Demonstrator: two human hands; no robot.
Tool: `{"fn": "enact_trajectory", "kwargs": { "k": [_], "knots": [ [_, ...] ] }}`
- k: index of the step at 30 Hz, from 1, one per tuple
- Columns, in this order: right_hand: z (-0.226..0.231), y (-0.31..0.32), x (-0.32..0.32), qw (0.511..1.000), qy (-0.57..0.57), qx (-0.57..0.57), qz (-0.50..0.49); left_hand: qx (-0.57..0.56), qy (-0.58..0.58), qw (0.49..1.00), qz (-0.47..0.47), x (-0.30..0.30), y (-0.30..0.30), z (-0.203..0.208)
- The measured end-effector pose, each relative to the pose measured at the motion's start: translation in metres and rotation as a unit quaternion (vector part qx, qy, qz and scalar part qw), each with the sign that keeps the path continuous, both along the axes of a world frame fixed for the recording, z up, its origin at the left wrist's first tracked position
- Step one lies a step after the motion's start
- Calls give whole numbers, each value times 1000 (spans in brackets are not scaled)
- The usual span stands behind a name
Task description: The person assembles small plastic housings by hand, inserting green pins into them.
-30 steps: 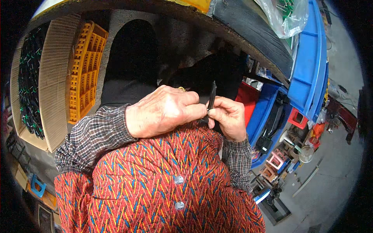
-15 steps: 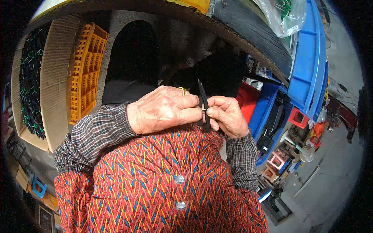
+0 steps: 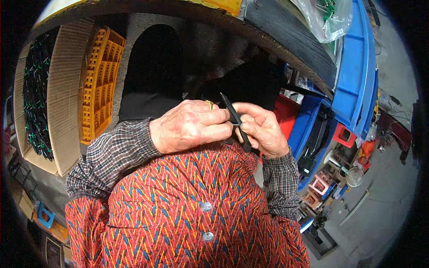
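Observation:
In front of my patterned red garment, both hands meet around a slim black pointed piece point(image 3: 231, 108). My left hand point(image 3: 190, 127), a gold ring on one finger, pinches close to its middle with closed fingers. My right hand point(image 3: 266, 129) is closed at the other side, with thumb and forefinger by a small thin silvery pin that crosses the piece. The piece is tilted, its point up and to the left, its broader end down by the right fingers. Its exact kind cannot be made out, and the left fingertips' grip is partly hidden.
At left stand a cardboard box point(image 3: 67, 98) of black parts with green bits and a yellow plastic crate point(image 3: 102, 85). A dark bench edge point(image 3: 290, 38) crosses the top. Blue bins point(image 3: 355, 76), a clear plastic bag point(image 3: 333, 24) and small stools point(image 3: 319, 184) are at right.
The black piece has tilted further, its point moving left and its lower end right. My right hand has turned slightly and shifted a little right; my left hand has hardly moved.

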State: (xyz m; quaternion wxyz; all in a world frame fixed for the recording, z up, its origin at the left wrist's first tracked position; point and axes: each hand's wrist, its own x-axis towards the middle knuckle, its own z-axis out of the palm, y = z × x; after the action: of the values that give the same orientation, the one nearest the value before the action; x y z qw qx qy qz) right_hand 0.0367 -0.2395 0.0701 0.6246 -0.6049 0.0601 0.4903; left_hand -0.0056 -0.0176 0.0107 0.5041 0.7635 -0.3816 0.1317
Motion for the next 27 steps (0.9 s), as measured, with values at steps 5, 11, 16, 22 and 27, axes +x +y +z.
{"fn": "enact_trajectory", "kwargs": {
  "k": [5,11,16,22,27],
  "knots": [
    [-3,0,1,999,-3,35,-32,-28,33,998,35,-2,-3,-2],
    [-5,4,3,999,2,-4,-35,-40,50,996,64,-3,-6,-2],
    [-16,-2,2,998,-44,16,-45,-80,126,986,69,-2,-9,-7],
    [-11,-2,-1,994,-23,91,-57,-142,291,940,105,-2,-6,3],
    [-17,3,-5,993,-93,27,-61,-172,354,914,99,-3,-6,4]
  ]
}}
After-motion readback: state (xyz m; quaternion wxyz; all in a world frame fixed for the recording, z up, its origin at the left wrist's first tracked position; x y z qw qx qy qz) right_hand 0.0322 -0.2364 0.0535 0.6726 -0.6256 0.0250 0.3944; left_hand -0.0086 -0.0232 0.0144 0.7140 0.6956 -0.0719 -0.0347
